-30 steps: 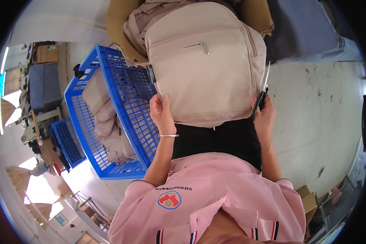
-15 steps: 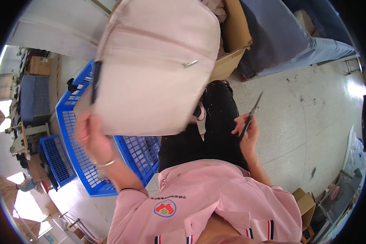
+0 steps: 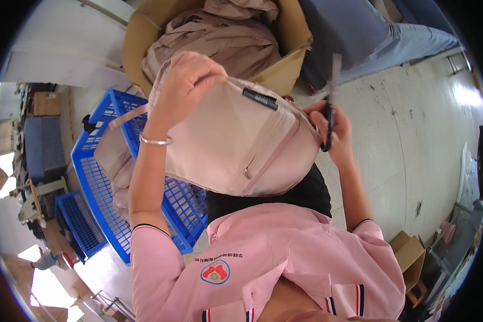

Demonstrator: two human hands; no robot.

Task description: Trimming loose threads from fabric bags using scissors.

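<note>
A pale pink-beige backpack [image 3: 214,145] is held up in front of my lap, with a zipper across it and a black label [image 3: 260,99] near its upper edge. My left hand [image 3: 190,80] is closed on its upper left edge. At its right edge, my right hand [image 3: 333,129] grips black-handled scissors [image 3: 328,126], the blade pointing away from me and blurred. Fingers of that hand reach the bag's edge; whether they pinch the cloth I cannot tell.
Beyond the backpack stands a cardboard box [image 3: 298,59] piled with similar beige bags [image 3: 220,40]. A blue plastic basket [image 3: 91,177] at my left holds more beige bags. A grey-blue cloth-covered bin [image 3: 349,37] is at the far right. An open carton [image 3: 408,252] sits behind on the right.
The backpack has been turned and lowered toward my lap, uncovering the box beyond. My left hand has moved up and away along it; my right hand has brought the scissors to its right edge.
</note>
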